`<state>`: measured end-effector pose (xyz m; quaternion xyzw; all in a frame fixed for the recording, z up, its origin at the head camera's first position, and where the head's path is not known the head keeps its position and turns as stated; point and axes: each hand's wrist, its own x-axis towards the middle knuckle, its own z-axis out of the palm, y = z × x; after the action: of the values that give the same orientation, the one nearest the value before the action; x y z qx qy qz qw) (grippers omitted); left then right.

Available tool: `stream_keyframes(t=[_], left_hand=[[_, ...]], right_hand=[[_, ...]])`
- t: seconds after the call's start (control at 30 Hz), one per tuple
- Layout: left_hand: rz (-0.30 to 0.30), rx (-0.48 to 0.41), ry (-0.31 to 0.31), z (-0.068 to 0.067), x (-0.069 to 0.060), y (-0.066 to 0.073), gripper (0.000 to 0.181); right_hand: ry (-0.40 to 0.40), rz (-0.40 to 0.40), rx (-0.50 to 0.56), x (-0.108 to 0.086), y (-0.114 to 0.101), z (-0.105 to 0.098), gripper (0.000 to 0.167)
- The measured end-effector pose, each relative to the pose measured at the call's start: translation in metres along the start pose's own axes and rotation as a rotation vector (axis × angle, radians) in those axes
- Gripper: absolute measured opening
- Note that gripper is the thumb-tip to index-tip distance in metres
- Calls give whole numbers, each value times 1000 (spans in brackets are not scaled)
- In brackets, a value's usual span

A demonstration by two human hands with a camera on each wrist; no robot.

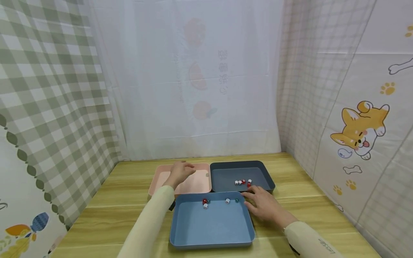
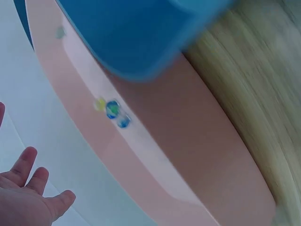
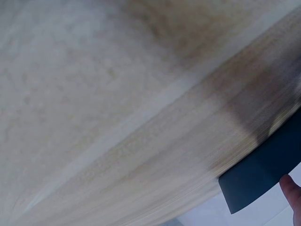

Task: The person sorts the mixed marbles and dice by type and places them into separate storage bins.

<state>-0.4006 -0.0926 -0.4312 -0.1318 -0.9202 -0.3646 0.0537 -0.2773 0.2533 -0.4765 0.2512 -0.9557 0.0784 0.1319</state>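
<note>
Two bare hands here, neither clamped on anything I can make out: the left hand (image 1: 181, 173) has its fingers loosely apart over the pink tray (image 1: 195, 184), and the right hand (image 1: 262, 204) sits with thumb and fingers apart at the far corner of the blue tray (image 1: 211, 227). Can't tell if it's actually touching a rim. Left of the right hand, inside the blue tray, there's a red die (image 1: 204, 201), a couple of white dice (image 1: 227, 201) and small green pieces (image 1: 237, 200). Just beyond its fingertips, more dice (image 1: 240, 182) lie in the dark tray (image 1: 238, 172), and some glassy bits (image 2: 113, 108) lie in the pink one by the left hand. I'd guess the dice are light, hard and a bit slick, tough to break but easy to send skidding, so pinch opposite faces with thumb and fingertip. The trays look like stiff plastic. Under both hands is a flat wood-grain bench (image 1: 106, 208); past them hangs a white curtain (image 1: 238, 118), with green check cloth (image 1: 64, 71) off the left hand's side and dog-print cloth (image 1: 342, 86) off the right's.
</note>
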Motion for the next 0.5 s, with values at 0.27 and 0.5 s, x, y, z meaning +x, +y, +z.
stream_keyframes(t=[0.27, 0.5], left_hand=[[85, 4, -30, 13, 0, 13, 26], [162, -71, -95, 28, -6, 30, 23]], right_hand=[[-3, 5, -1, 1, -1, 1, 35], [-1, 4, -9, 2, 0, 3, 35]])
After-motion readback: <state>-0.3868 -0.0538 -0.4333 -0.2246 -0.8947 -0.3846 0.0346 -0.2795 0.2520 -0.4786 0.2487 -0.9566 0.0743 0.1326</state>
